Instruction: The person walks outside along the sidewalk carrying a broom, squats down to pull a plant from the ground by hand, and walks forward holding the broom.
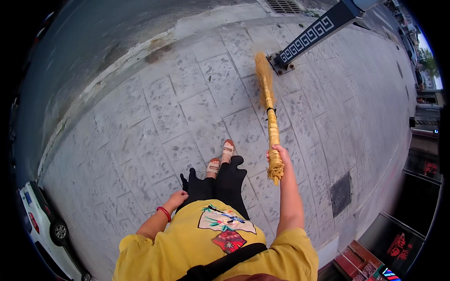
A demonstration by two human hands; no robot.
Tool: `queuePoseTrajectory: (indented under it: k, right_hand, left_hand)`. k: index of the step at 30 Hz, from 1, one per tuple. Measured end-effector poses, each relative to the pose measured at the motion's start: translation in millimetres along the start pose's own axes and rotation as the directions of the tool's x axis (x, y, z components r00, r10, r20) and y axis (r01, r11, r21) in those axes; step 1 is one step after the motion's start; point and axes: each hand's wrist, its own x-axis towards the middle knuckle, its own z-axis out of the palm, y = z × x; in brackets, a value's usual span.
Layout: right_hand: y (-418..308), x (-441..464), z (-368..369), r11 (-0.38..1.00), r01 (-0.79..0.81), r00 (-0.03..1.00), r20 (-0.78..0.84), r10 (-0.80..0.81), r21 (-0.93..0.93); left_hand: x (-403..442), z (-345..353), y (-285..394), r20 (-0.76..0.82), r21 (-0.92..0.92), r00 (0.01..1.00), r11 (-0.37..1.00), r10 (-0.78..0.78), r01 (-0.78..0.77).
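Observation:
My right hand (280, 155) is wrapped round the thick yellow handle of a straw broom (273, 129), near its tied end. The broom points away from me, and its slightly blurred bristles lie beside the base of a dark pole (307, 40) with a white key pattern. My left hand (178, 197), with a red band at the wrist, hangs by my black trousers. Its fingers look curled, but whether anything is in them is too small to tell.
Grey paving slabs (164, 112) surround my sandalled feet. A kerb (101, 77) and road run along the upper left, with a drain grate (284, 6) at the top. A white car (44, 225) stands lower left. Shopfronts line the right, near a dark floor cover (341, 195).

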Motion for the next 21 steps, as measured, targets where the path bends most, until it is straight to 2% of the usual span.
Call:
queuePoseTrajectory:
  k: [1,3,6,7,8,9,10,12,13,15,17,19,21]
  right_hand:
    - [-10.3,13.0,3.6,0.997,0.003,0.999,-0.033,-0.005,-0.075]
    - [-26.6,57.5,3.1,0.993,0.027,1.000,0.007,-0.026,-0.111]
    - [-63.5,115.4,27.8,0.998,0.041,0.999,-0.028,-0.042,-0.048]
    - [-67.3,132.8,43.3,1.000,-0.016,0.999,-0.045,0.016,0.015]
    - [-62.6,145.3,57.0,0.993,-0.079,0.994,-0.064,0.084,0.084]
    - [-47.1,149.3,89.5,0.993,-0.087,0.994,-0.056,0.092,0.084]
    - [-40.5,151.4,122.4,0.995,-0.069,0.996,-0.052,0.073,0.071]
    - [-27.7,153.5,150.8,0.995,-0.103,0.987,0.128,0.100,0.019]
    - [-39.2,144.1,160.5,0.994,-0.112,0.985,0.133,0.112,-0.002]
    - [-61.3,118.5,179.8,0.992,-0.122,0.951,0.281,0.126,-0.031]
    - [-90.1,101.0,164.8,0.980,-0.197,0.937,0.297,0.183,0.020]
    - [-103.9,74.9,143.6,0.981,-0.158,0.952,0.281,0.120,0.117]
    - [-95.9,59.1,131.4,0.986,-0.122,0.979,0.179,0.100,0.118]
  left_hand:
    - [-0.1,-3.5,3.9,-0.013,-0.004,1.000,1.000,-0.008,0.008]
    - [3.3,-7.8,19.1,-0.058,0.038,0.998,0.999,0.025,-0.023]
    - [16.1,-18.3,32.5,-0.074,0.063,0.997,0.998,-0.023,0.027]
    - [20.2,-24.1,32.3,-0.071,0.066,0.995,0.995,-0.069,0.074]
    - [23.4,-24.8,32.7,-0.089,0.071,0.995,0.996,-0.052,0.058]
    - [21.3,-31.0,37.1,-0.095,0.073,0.992,0.993,-0.086,0.093]
    - [34.5,-35.7,53.6,-0.078,0.132,0.996,0.990,-0.042,0.052]
    - [57.4,-41.9,74.4,-0.066,0.290,0.995,0.956,0.072,-0.049]
    - [59.8,-48.0,92.6,-0.074,0.271,0.995,0.962,0.061,-0.039]
    - [60.5,-63.5,124.5,-0.183,0.261,0.982,0.965,0.042,0.007]
    - [62.7,-79.4,138.3,-0.186,0.229,0.982,0.973,0.042,0.002]
    - [61.4,-95.5,144.5,-0.183,0.203,0.982,0.979,0.056,-0.018]
    - [62.2,-113.1,145.8,-0.168,0.207,0.986,0.978,0.018,0.017]
